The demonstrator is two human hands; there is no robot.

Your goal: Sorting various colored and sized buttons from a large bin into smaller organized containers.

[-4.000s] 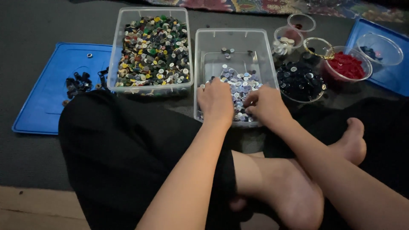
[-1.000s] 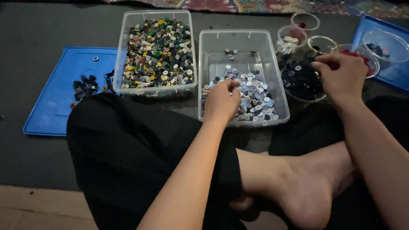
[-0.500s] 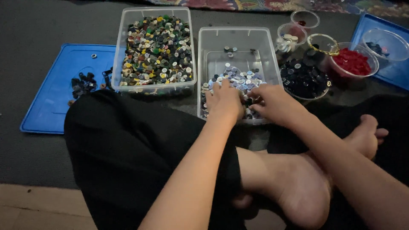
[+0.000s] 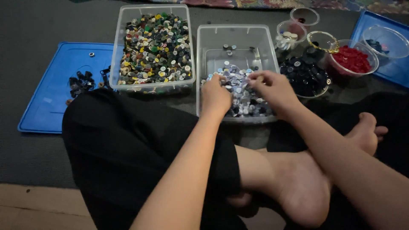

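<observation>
Below, head view. Pale buttons: small round discs, white, grey and lilac, heaped at the near end of a clear plastic bin, rectangular with rounded corners; its far floor is mostly bare.

My left hand: palm down on the heap's left side, fingers curled onto the buttons, touching them; whether any is gripped I cannot tell.

My right hand: on the heap's right side, fingertips drawn together in a pinch at the buttons; what lies between them is too small to tell.

Second bin: clear, just left of the first, full of mixed dark, green and yellow buttons.

Blue lid: flat plastic, far left, with a small cluster of black buttons.

Black-button bowl and red-button bowl: round, clear, right of the first bin.

Dark mat: matte, under everything.
</observation>
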